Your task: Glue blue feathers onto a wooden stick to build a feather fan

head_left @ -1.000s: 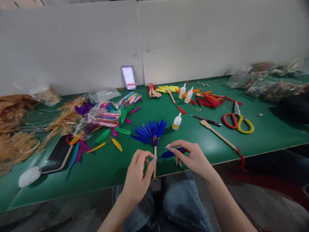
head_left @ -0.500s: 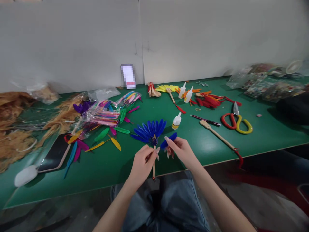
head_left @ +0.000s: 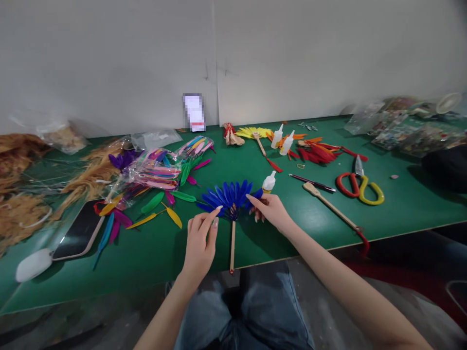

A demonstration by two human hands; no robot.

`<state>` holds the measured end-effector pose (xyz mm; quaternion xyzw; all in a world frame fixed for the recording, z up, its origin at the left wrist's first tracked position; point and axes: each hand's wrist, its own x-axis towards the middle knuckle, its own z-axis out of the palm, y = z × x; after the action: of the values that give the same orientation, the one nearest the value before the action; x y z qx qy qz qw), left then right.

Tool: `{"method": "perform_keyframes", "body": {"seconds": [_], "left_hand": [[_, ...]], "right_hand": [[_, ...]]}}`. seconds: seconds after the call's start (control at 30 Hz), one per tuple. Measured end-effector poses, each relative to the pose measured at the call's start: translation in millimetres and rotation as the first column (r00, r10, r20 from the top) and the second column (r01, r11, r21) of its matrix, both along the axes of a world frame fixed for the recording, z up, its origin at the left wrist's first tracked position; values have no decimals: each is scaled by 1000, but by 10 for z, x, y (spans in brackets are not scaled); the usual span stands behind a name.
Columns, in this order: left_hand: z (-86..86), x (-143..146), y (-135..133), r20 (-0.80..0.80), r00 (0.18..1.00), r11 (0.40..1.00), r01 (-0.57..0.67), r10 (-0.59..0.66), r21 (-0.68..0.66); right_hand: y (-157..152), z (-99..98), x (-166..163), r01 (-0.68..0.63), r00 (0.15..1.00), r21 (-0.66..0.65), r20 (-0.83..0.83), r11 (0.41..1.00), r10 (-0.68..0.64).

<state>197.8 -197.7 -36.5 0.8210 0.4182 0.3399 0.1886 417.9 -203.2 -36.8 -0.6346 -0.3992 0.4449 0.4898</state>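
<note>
A fan of blue feathers [head_left: 226,195] on a thin wooden stick [head_left: 232,245] lies flat on the green table [head_left: 292,228] in front of me. My left hand [head_left: 200,239] is open beside the stick, fingers stretched forward, with the index fingertip touching the fan's lower left feathers. My right hand [head_left: 270,212] is at the fan's right edge, its fingertips pinched on a single blue feather [head_left: 256,195] held against the outermost feathers. A small glue bottle [head_left: 268,182] stands just behind my right hand.
Loose coloured feathers [head_left: 160,204] and a clear bag of feathers [head_left: 156,170] lie to the left, with a phone [head_left: 76,233] and a white mouse [head_left: 32,265]. On the right are red-and-yellow scissors [head_left: 359,187], a wooden stick with a red tassel [head_left: 330,206], and red feathers [head_left: 317,151].
My left hand let go of the stick and reached up to the fan's left side. My right hand carried the single blue feather up to the fan's right edge.
</note>
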Motion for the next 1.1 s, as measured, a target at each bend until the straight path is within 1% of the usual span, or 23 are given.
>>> {"method": "perform_keyframes", "body": {"seconds": [0.13,0.23,0.33,0.5,0.67,0.77,0.9,1.1], "left_hand": [[-4,18,2,-36,999,999,-22,24,43],[-34,28,23,-85,996,999,29,-26,37],[-60,41,42,-119,989,996,87,-84,13],[-53,61,33,-191,977,995,98,-99,-16],[-31,79,-4,-340,925,984,176,-170,-13],[-34,100,-16,-400,900,979,201,-171,33],[-57,128,-20,-452,877,966,233,-162,107],[-78,136,-19,-467,870,960,246,-158,135]], "right_hand": [[23,-81,-10,23,1000,-2,-11,1000,-23],[36,-133,-35,17,1000,-19,0,1000,-17],[44,-152,-61,2,1000,-9,7,1000,-2],[36,-136,-62,-5,998,17,58,1000,4],[29,-103,-55,-10,993,4,119,1000,9],[28,-80,-71,-15,989,-15,146,1000,17],[20,-52,-108,9,987,-16,159,1000,-7],[9,-23,-132,31,973,-13,231,999,-27]]}}
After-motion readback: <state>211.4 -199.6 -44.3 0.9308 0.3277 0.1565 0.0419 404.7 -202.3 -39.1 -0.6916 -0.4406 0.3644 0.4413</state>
